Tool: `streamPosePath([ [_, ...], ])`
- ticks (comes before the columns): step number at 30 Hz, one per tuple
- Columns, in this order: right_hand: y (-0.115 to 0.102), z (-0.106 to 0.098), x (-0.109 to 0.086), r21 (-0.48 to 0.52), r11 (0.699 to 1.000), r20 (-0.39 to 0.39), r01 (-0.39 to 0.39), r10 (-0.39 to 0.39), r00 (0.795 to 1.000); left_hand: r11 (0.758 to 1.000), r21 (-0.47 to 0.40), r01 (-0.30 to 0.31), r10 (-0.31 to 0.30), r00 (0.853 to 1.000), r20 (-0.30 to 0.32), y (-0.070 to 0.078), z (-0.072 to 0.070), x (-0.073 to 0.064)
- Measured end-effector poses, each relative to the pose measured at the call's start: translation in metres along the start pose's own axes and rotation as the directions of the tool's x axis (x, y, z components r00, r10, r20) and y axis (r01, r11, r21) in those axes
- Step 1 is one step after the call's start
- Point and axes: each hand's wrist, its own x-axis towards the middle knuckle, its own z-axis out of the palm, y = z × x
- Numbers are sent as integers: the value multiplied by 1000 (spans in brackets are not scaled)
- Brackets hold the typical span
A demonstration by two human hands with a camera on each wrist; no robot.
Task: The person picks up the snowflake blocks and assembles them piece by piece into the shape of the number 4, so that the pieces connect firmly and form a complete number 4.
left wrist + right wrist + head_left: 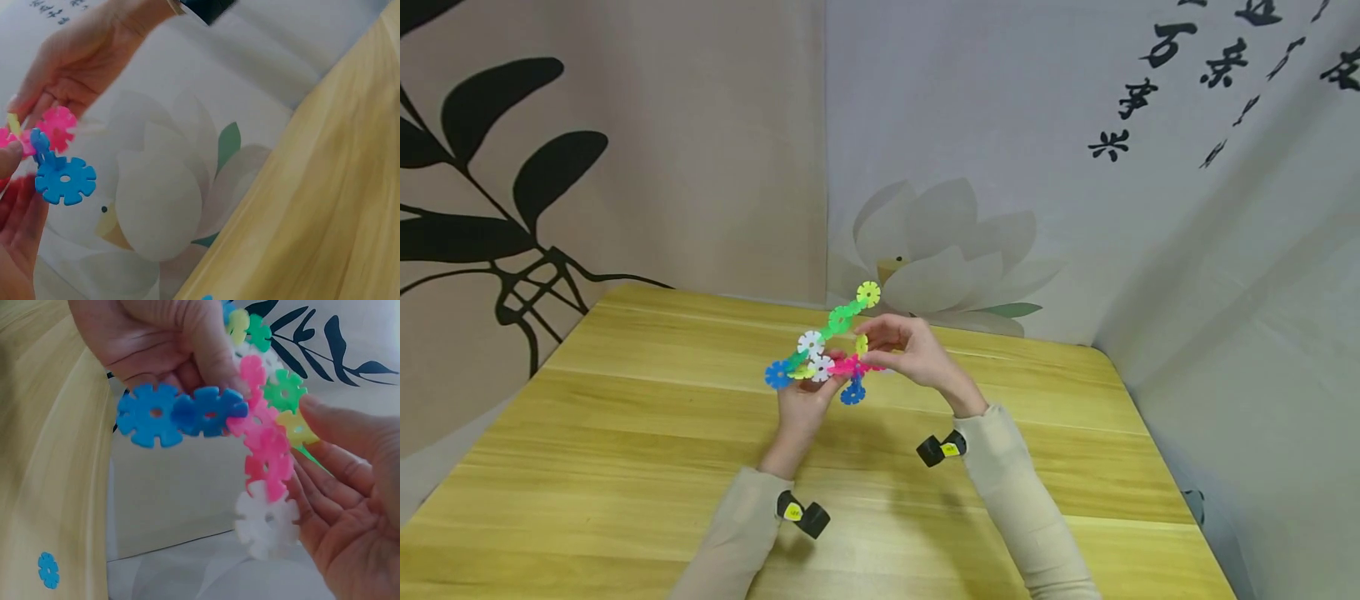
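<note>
A chain of interlocking snowflake discs in several colours hangs between the two hands above the table. My left hand (802, 410) grips its pink and white middle from below, the thumb pressed beside the pink discs (265, 447). My right hand (917, 350) pinches a small yellow disc (298, 429) on the pink section between thumb and fingers. Two joined blue discs (153, 415) stick out from the pink part, and a white disc (267, 520) ends another branch. Green discs (841, 318) rise away to a yellow-green disc (868, 293) at the top.
The wooden table (662, 467) spreads beneath both hands. A loose blue disc (49, 570) lies on it in the right wrist view. Behind stands a cloth backdrop (737, 150) with printed leaves, a lotus and characters.
</note>
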Motion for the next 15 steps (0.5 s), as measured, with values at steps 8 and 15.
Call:
streamPosePath([
  [8,-6,-1,-2,-87,996,-31,30,-33,999,988,156,20,-9,997,-71,-8,3,0],
  [15,-1,1,-5,-64,998,-60,16,-19,998,999,20,-35,35,999,-20,-6,6,-2],
])
